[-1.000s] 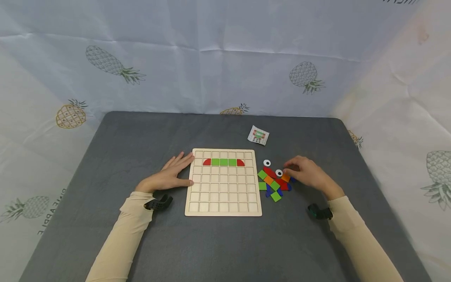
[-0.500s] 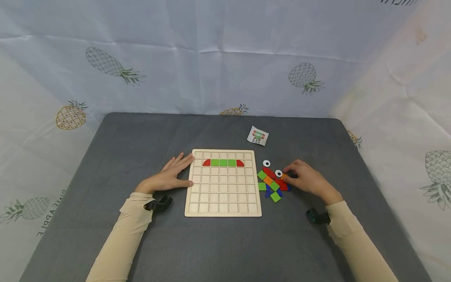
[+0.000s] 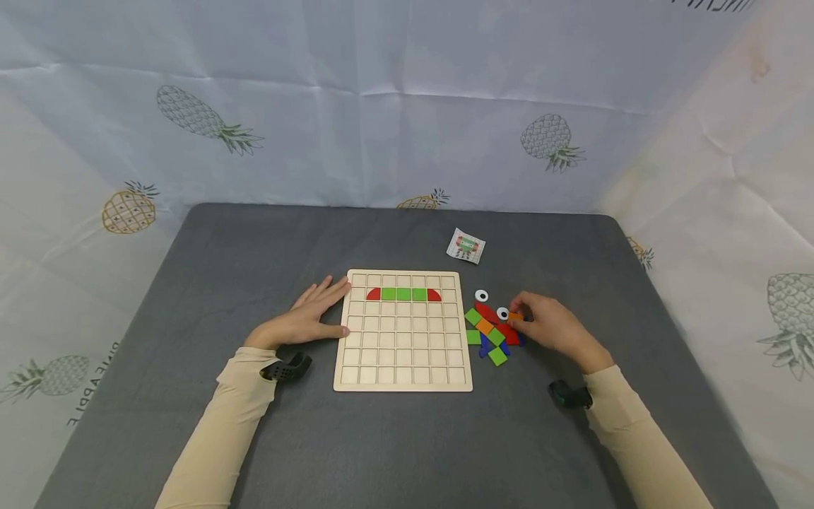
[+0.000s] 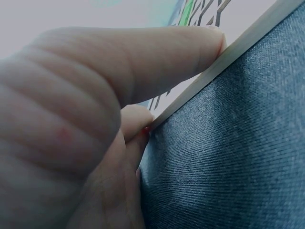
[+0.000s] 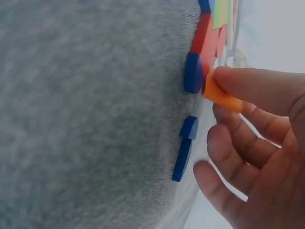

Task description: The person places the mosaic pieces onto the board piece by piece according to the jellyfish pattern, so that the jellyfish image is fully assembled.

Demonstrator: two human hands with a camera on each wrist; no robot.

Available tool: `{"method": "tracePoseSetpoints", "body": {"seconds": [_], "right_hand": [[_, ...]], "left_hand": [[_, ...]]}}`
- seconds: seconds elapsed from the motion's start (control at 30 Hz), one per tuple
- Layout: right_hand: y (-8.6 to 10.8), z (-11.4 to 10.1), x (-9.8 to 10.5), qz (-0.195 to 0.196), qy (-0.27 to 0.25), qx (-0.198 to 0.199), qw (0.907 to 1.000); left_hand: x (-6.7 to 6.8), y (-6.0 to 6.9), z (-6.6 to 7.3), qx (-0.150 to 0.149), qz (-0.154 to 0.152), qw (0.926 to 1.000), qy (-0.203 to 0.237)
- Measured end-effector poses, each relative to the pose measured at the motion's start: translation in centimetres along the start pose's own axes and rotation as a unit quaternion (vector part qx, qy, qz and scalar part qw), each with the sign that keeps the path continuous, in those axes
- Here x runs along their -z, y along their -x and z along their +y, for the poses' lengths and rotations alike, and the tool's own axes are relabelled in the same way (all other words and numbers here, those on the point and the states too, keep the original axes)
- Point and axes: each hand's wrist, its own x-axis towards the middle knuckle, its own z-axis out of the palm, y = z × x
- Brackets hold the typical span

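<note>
A wooden grid board (image 3: 403,353) holds one row near its top: three green squares between two red rounded pieces. My left hand (image 3: 303,317) lies spread at the board's left side, its thumb and fingertips touching the edge; the left wrist view shows the thumb (image 4: 171,57) on the rim. Right of the board is a pile of green, red, blue and orange pieces with two white-and-black eye discs (image 3: 481,296). My right hand (image 3: 556,329) pinches an orange piece (image 5: 221,98) between thumb and fingers at the pile's right end, beside a blue piece (image 5: 192,72).
A small printed card (image 3: 466,246) with a coloured picture lies behind the board, to the right. Two blue pieces (image 5: 182,160) lie on the grey table near the right hand. A pineapple-print cloth (image 3: 381,141) hangs behind the table.
My right hand has closed its thumb and fingers on the orange piece and shifted slightly. The left hand and the board stay in place.
</note>
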Motion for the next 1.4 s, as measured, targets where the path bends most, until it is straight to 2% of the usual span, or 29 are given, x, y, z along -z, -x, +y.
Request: {"method": "tracePoseSetpoints", "body": {"seconds": [0.17, 0.33, 0.53, 0.87, 1.07, 1.4], "right_hand": [[-0.2, -0.1, 0.6, -0.007, -0.066, -0.01, 0.9978], [-0.7, -0.5, 1.5, 0.018, -0.102, 0.002, 0.9946], [-1.9, -1.8, 1.8, 0.029, -0.108, 0.044, 0.9928], [-3.8, -4.4, 1.3, 0.026, -0.134, 0.041, 0.9898], [-4.7, -5.8, 1.0, 0.042, -0.141, 0.077, 0.9861], [-5.9, -7.4, -0.2, 0.02, -0.158, 0.07, 0.9847]], "left_hand": [[0.0, 0.0, 0.1, 0.0, 0.0, 1.0, -0.003], [0.0, 0.0, 0.0, 0.002, -0.001, 1.0, 0.003], [0.1, 0.0, 0.0, 0.001, 0.0, 1.0, 0.004], [-0.1, 0.0, -0.1, -0.001, 0.002, 1.0, 0.0], [-0.1, 0.1, 0.1, 0.001, 0.002, 1.0, 0.0], [0.0, 0.1, 0.3, 0.004, 0.003, 1.0, 0.002]]}}
